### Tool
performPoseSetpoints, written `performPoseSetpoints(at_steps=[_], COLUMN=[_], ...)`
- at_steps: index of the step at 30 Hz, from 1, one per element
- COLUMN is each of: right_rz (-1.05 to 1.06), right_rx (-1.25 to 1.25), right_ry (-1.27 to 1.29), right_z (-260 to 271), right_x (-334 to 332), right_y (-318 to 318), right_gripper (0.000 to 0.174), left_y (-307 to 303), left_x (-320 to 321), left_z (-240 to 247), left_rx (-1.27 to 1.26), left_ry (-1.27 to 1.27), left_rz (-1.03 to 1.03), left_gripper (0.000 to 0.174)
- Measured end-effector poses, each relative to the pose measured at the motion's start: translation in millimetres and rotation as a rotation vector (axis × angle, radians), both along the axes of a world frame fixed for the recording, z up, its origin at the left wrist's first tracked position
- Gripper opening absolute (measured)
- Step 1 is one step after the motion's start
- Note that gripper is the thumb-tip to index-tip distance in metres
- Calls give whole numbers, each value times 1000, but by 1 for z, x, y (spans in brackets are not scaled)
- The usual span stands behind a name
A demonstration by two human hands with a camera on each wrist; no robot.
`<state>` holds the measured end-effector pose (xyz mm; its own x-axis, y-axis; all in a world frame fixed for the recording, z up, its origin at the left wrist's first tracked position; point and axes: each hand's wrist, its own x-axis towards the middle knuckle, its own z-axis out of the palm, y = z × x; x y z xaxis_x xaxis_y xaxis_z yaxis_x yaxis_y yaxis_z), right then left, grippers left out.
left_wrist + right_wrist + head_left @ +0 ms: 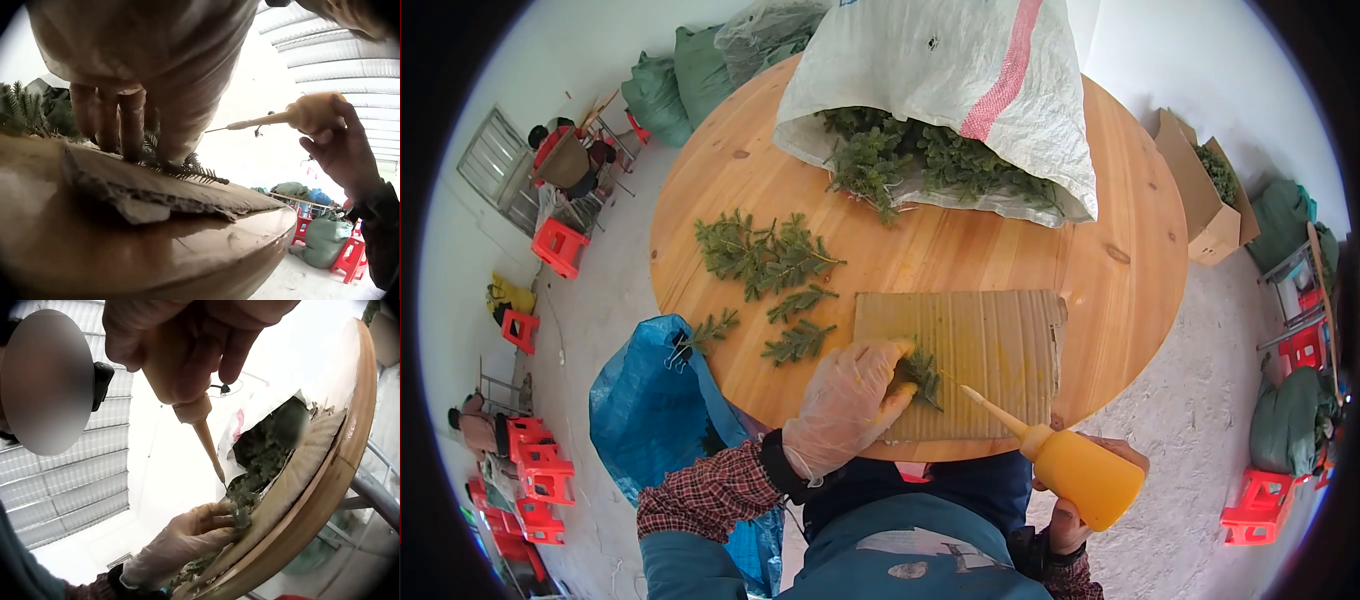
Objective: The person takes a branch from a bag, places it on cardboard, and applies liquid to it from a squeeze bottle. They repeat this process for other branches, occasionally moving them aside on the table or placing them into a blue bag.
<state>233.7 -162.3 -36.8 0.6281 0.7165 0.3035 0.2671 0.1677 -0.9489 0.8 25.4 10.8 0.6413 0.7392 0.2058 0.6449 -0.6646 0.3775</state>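
A small green sprig (922,375) lies on a piece of corrugated cardboard (1000,350) at the table's front. My left hand (847,405), in a clear glove, pinches the sprig at its left side; the left wrist view shows its fingertips down on the sprig (200,173). My right hand (1090,490) grips a yellow squeeze bottle (1090,478), its thin nozzle tilted toward the sprig. In the right wrist view the needle tip is close to the sprig (240,515); whether they touch I cannot tell.
Several loose sprigs (762,255) lie left of the cardboard on the round wooden table (1125,290). A white woven sack (940,60) with greenery stands at the back. A blue bag (645,410) hangs at the left edge. Red stools (558,248) and green sacks stand around.
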Motion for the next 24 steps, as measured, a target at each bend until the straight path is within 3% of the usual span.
performPoseSetpoints(at_steps=[6, 11, 14, 17, 24], right_rz=[22, 34, 37, 42, -111], right_rx=[35, 17, -6, -23, -19], right_ry=[27, 1, 4, 2, -25], right_z=[7, -9, -13, -9, 13], right_x=[-3, 3, 4, 4, -2], right_y=[6, -7, -13, -13, 1], right_gripper=[88, 90, 92, 93, 94], left_y=[14, 14, 6, 5, 8], left_x=[3, 5, 4, 2, -6], left_z=[-9, -10, 3, 9, 17], left_rx=[132, 148, 282, 256, 306], left_ry=[45, 40, 181, 120, 190], left_rz=[-128, -113, -97, -93, -224], left_gripper=[56, 52, 54, 54, 49])
